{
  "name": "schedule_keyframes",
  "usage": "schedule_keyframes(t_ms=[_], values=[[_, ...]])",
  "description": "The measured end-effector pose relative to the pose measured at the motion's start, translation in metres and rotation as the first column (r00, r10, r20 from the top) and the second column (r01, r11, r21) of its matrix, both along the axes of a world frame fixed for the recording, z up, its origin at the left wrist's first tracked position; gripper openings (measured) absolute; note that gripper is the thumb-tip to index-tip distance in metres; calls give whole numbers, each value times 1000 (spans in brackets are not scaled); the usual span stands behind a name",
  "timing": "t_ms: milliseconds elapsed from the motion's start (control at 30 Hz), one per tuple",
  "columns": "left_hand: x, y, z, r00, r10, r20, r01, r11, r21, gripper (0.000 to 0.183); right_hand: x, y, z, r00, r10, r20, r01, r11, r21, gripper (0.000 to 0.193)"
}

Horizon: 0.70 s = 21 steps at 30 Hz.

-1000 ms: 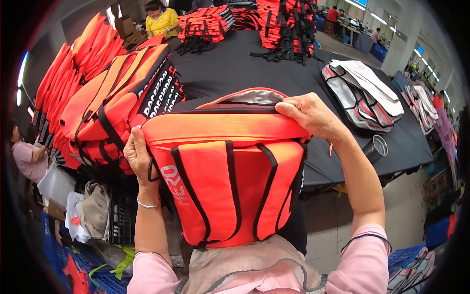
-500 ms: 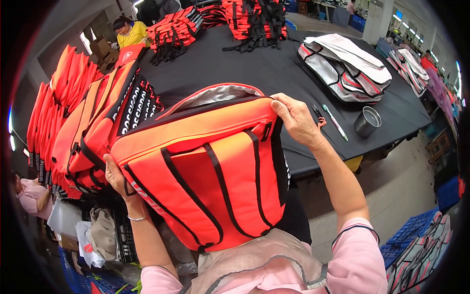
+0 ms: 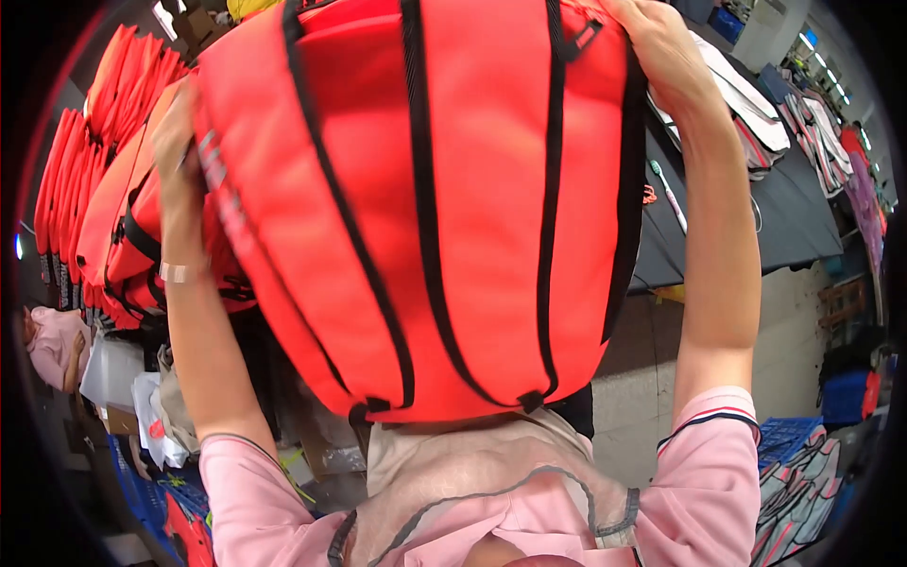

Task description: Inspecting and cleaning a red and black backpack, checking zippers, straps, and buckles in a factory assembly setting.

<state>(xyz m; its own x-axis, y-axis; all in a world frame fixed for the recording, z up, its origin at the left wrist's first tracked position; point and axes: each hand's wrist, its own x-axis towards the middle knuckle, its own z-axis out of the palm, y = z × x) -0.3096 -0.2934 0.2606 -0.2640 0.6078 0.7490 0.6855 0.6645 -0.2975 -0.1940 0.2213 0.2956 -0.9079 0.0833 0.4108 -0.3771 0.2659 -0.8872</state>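
Observation:
A large red-orange backpack [image 3: 482,189] with black-edged shoulder straps is held up in front of me, filling the middle of the view. Its top runs out of the picture. My left hand [image 3: 177,142] grips its upper left side, fingers partly hidden and a little blurred. At the upper right corner, near a zipper pull [image 3: 584,38], my right hand [image 3: 661,52] is closed on the bag's edge. The lower end of the backpack is close to my apron [image 3: 472,463].
Stacked orange bags [image 3: 118,227] stand at the left. On the dark table [image 3: 794,231] at the right lie a toothbrush [image 3: 669,197] and white bag pieces [image 3: 742,99]. Blue crates [image 3: 789,437] holding grey pieces sit lower right. A person in pink [image 3: 59,345] is far left.
Both hands have lifted the backpack up and closer, so its top edge and grey lining have left the view. It now hides much of the table.

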Motion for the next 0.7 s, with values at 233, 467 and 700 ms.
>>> schedule_keyframes(t_ms=[233, 467, 700], values=[[17, 137, -162, 717, 6, 697, -144, 980, 140, 49, -68, 52, -199, 963, -268, -35, 203, 632, 748, 51], [128, 120, -211, 509, 47, 860, -273, 956, 110, 65, 27, 10, -260, 976, -200, -82, 162, 424, 891, 55], [79, 187, -151, 826, -67, 560, -24, 988, 153, 64, -14, 2, -205, 918, 111, -381, 269, 532, 803, 67]])
